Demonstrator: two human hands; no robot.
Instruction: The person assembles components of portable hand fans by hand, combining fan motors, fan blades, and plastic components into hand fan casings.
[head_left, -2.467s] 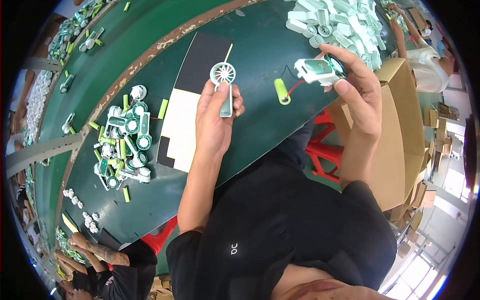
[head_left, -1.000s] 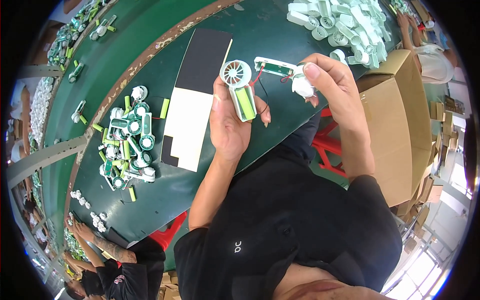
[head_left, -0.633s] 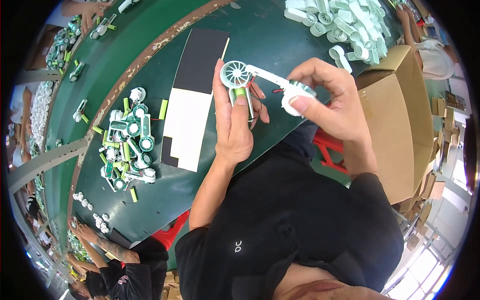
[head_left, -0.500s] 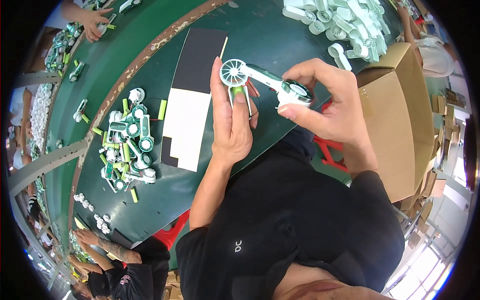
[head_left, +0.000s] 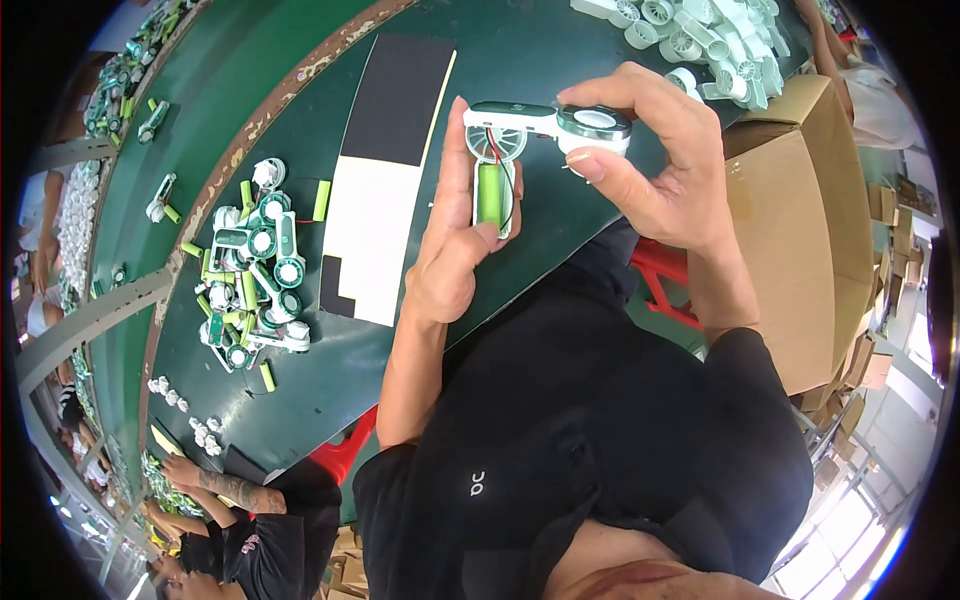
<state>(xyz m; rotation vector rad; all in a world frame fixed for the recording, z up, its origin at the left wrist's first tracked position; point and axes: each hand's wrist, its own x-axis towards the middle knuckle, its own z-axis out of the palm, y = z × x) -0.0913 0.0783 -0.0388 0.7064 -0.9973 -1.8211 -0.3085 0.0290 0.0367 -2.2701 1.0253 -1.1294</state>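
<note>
Left hand: wrapped around a pale casing, hollow side up, with thumb at the six o'clock end.
Green cell: lying inside the casing, with a red wire at twelve o'clock and a dark wire at three.
Right hand: at two o'clock from the left, pinching the round end of a white-and-green module between thumb and fingers.
Module's narrow end: across the casing's grille, at twelve o'clock; contact impossible to tell.
Black-and-white sheet: flat at ten o'clock from the left hand.
Heap of wired assemblies: farther out, at nine.
Heap of spare casings: at one o'clock from the right hand.
Cardboard box: at four.
</note>
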